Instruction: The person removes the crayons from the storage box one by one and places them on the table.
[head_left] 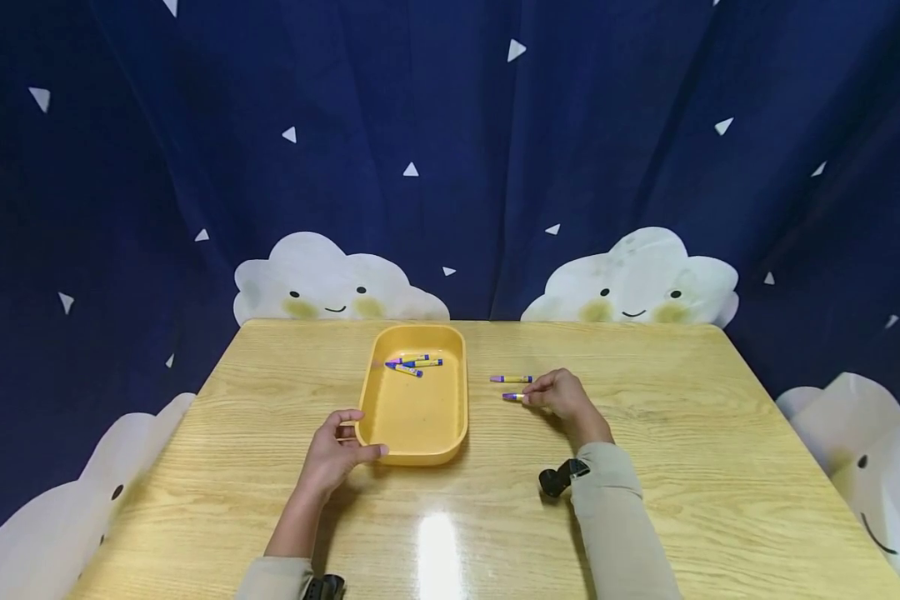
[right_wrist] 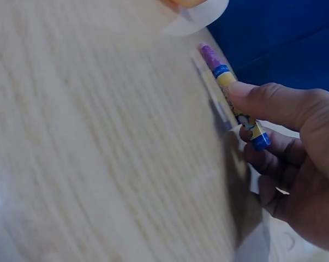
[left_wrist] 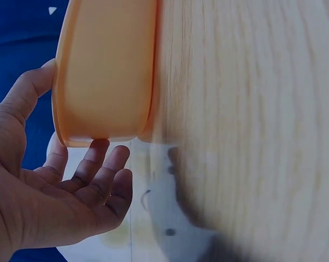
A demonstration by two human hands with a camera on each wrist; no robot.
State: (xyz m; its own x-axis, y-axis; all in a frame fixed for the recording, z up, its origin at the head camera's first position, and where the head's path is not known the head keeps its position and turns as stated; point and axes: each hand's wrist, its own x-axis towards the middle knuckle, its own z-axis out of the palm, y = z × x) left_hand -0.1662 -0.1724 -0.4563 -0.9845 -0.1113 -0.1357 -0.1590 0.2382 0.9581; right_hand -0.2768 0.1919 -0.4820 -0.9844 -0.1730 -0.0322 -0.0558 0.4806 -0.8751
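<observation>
A yellow plastic tray [head_left: 412,425] lies on the table. My left hand [head_left: 332,454] holds its near left corner, thumb at the front rim and fingers at the left side; the left wrist view shows this hand [left_wrist: 71,185] against the tray's wall [left_wrist: 107,71]. To the right of the tray, my right hand [head_left: 566,398] pinches a purple crayon [head_left: 512,397] between thumb and fingers. In the right wrist view this crayon [right_wrist: 224,79] has a yellow wrapper with blue bands. Just beyond it lies another crayon [head_left: 510,379], pinkish-purple at the tip.
Three crayons [head_left: 423,363] lie loosely together in the far part of the tray. The wooden table [head_left: 720,467] extends to both sides. Behind it hangs a dark blue curtain [head_left: 450,100] with white triangles, and cloud cutouts [head_left: 637,275] line the table's edges.
</observation>
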